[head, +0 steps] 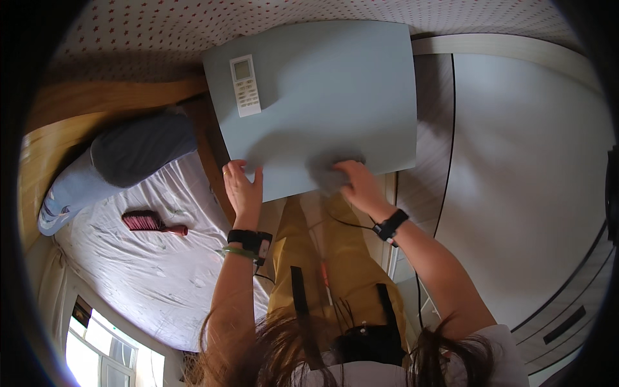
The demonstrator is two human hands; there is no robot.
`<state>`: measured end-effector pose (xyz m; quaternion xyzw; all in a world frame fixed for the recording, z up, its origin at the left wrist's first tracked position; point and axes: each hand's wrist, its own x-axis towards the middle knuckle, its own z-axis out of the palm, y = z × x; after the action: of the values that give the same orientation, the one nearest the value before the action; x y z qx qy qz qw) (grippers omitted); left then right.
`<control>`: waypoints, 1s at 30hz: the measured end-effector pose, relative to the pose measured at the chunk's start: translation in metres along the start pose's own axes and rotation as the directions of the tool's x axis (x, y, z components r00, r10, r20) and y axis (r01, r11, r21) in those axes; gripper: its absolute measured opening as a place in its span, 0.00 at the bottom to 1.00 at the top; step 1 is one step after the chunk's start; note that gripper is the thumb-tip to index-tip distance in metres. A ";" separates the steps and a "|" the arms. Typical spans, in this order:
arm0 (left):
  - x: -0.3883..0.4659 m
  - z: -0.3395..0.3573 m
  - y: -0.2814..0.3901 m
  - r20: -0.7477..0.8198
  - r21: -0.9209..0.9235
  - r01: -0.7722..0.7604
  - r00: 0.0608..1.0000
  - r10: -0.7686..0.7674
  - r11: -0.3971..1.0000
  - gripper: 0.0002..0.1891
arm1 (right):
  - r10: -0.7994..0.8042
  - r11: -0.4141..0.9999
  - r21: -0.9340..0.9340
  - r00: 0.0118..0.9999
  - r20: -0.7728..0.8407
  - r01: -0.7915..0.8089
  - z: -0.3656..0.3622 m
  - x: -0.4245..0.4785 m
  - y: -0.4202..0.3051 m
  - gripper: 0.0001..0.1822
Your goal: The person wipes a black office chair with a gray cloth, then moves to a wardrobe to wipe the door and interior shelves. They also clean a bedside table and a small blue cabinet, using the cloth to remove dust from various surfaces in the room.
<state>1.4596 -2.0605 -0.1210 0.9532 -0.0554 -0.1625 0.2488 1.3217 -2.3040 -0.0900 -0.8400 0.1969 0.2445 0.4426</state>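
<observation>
A pale blue tabletop (pixel 338 87) lies before me. My left hand (pixel 240 186) rests at its near left corner, thumb and fingers apart, with nothing seen in it. Over the near edge, my right hand (pixel 360 186) grips a grey cloth (pixel 329 169), blurred by motion; part of the cloth hangs past the edge. How much of the cloth lies under my fingers is hidden. Towards the far left of the tabletop lies a white remote control (pixel 245 89) with a small screen and several buttons.
To the left is a bed with a pale sheet (pixel 159 271), bearing a pink-and-black hairbrush (pixel 145 221) and a grey-blue pillow (pixel 140 150). A wooden headboard (pixel 121 99) stands behind. A white cabinet panel (pixel 512 169) rises at the right. Cables hang from both wrist straps.
</observation>
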 end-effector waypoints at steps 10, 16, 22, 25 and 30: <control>0.020 0.007 0.016 0.334 0.230 -0.010 0.940 -0.069 0.973 0.20 | -0.040 0.999 -0.047 0.756 -0.653 0.013 -0.068 0.045 0.012 0.34; 0.028 0.009 0.032 0.462 0.333 0.006 0.871 -0.168 0.943 0.28 | -0.366 0.827 -0.551 0.849 -0.382 0.109 -0.038 0.078 -0.012 0.26; 0.027 0.011 0.025 0.447 0.350 0.049 0.869 -0.213 0.935 0.28 | -0.030 0.896 -0.375 0.811 -0.584 -0.238 -0.071 0.070 0.020 0.24; 0.028 0.012 0.026 0.447 0.361 0.076 0.860 -0.244 0.930 0.29 | 0.047 0.868 -0.376 0.807 -0.588 -0.324 -0.053 0.035 0.041 0.22; 0.026 0.009 0.025 0.423 0.318 0.030 0.890 -0.170 0.948 0.25 | 0.124 0.922 -0.305 0.927 -0.353 -0.239 -0.002 -0.008 0.010 0.19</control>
<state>1.4802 -2.0914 -0.1237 0.9189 -0.0853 -0.3784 0.0716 1.3105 -2.3101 -0.0911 -0.9106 0.3000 0.1728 0.2257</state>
